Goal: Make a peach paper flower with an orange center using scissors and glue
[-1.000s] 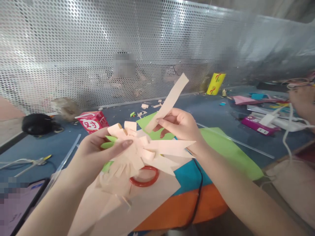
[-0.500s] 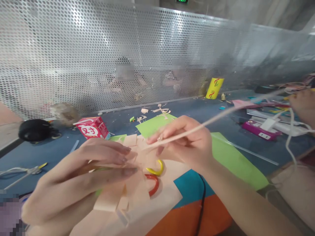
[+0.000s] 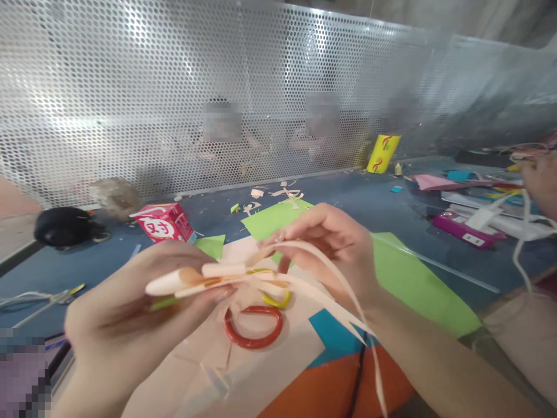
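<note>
My left hand is closed around a folded peach paper piece, whose looped and layered edges face me. Fingers of my right hand pinch a long, thin peach paper strip at the piece's right end. The strip curves down over my right wrist, beside other pointed paper ends. Under the paper piece lie a red looped handle and a yellow looped handle, which look like scissors handles; any blades are hidden. They rest on a peach paper sheet.
Green sheets, a blue sheet and an orange sheet surround the work. A pink carton, paper scraps, a yellow cylinder and a purple power strip stand around. A co-worker's hand is at right.
The paper piece has been lifted and tilted edge-on, baring the red handle. The strip, held out straight to the upper right before, now bends down over my right wrist.
</note>
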